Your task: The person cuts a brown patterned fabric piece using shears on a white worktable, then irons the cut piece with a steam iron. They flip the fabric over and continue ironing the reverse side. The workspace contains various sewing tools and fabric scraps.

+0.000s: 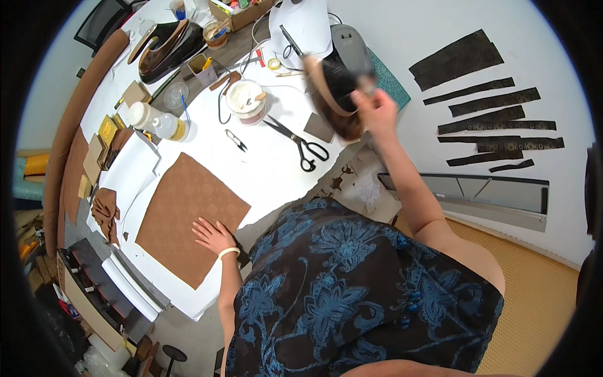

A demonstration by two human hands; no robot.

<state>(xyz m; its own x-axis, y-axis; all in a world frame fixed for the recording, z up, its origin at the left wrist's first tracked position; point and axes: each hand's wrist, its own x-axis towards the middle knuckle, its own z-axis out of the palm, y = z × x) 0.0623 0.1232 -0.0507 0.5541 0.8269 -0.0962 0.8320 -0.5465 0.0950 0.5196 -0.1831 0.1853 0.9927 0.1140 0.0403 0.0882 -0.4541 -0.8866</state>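
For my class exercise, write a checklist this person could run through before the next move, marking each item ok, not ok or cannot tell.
1. Left hand resting on the brown sheet: ok, palm down with the fingers spread near its right edge.
2. Brown sheet spread out: ok, no large fold shows.
3. Scissors off the brown sheet: ok, they lie apart from it.
4. Snips off the brown sheet: ok, also lying apart.
5. Tub covered: not ok, it is open and white contents show.
6. Right hand gripping the dark object firmly: cannot tell, both are blurred there.
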